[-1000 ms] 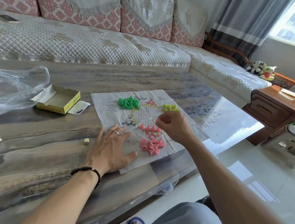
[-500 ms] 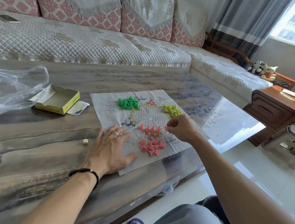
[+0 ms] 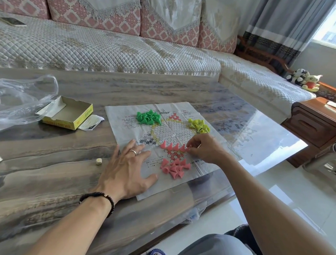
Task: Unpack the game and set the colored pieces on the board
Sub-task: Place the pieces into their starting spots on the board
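A paper game board [image 3: 124, 117] printed with a hexagon grid lies flat on the table. On it sit a green pile of cone pieces [image 3: 148, 117] at the back, a yellow pile [image 3: 198, 125] at the right, and a loose pink pile [image 3: 174, 168] at the front. A row of pink cones [image 3: 172, 146] stands upright on the board's near triangle. My right hand [image 3: 206, 148] pinches a pink cone at the right end of that row. My left hand [image 3: 126, 167] presses flat on the paper's left edge, fingers spread.
An open yellow game box [image 3: 66, 112] with a folded leaflet [image 3: 90, 122] lies left of the board, beside a clear plastic bag [image 3: 17, 101]. A small die [image 3: 98, 161] sits near my left hand. A sofa runs behind the table; a wooden side table [image 3: 317, 120] stands right.
My right hand came down from the yellow pile to the right end of the pink row, holding a pink cone. The left hand stayed flat on the paper.
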Available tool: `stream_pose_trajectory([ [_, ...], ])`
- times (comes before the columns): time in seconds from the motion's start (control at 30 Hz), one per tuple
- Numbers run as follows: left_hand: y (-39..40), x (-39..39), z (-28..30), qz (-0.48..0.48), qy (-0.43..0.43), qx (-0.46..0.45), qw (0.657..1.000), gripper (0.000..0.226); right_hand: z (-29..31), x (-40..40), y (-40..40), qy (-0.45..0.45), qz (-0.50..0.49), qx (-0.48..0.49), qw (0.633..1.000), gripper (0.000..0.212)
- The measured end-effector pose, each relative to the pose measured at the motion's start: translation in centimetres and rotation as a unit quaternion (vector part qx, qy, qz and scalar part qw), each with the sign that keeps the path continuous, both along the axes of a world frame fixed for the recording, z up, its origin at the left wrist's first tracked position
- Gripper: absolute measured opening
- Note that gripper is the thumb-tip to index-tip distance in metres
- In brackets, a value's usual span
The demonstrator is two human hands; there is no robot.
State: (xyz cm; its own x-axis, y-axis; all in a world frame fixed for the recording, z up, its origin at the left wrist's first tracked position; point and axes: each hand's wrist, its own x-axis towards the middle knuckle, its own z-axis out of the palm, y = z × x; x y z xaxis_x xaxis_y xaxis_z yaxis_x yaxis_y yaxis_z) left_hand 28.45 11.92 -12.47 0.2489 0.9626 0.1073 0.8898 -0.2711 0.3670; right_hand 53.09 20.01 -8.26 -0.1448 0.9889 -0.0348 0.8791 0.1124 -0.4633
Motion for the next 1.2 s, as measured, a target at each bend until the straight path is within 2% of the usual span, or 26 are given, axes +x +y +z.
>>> stream_pose_trajectory([
  [0.17, -0.1, 0.1, 0.2, -0.001, 0.008, 0.003, 1.000, 0.085, -0.1, 0.3, -0.8, 0.068, -0.040, -0.017, 0.997, 0.025],
  [0.23, 0.0, 0.0, 0.2, -0.001, 0.004, 0.003, 1.000, 0.084, 0.2, 0.6, -1.3, 0.095, -0.070, 0.004, 0.993, 0.023],
  [0.37, 0.0, 0.0, 0.1, 0.000, 0.002, 0.001, 1.000, 0.084, 1.2, 0.6, -3.0, 0.054, -0.012, 0.034, 0.998, 0.006],
  [0.57, 0.0, 0.0, 0.0, -0.001, -0.002, -0.001, 1.000, 0.087, 1.1, -0.3, -4.8, 0.025, 0.063, 0.004, 0.998, 0.004],
  [0.8, 0.0, -0.1, 0.1, -0.005, -0.003, 0.002, 1.000, 0.085, 0.6, 0.4, -5.3, 0.014, 0.046, -0.029, 0.998, 0.011],
  [1.07, 0.0, -0.1, 0.1, -0.002, 0.011, 0.001, 1.000, 0.083, 2.5, 0.5, -4.7, 0.027, 0.027, 0.040, 0.998, 0.015],
  [1.2, 0.1, -0.1, 0.0, -0.001, 0.011, -0.008, 1.000, 0.081, 3.6, -1.1, -4.1, 0.040, 0.036, 0.044, 0.998, 0.006],
])
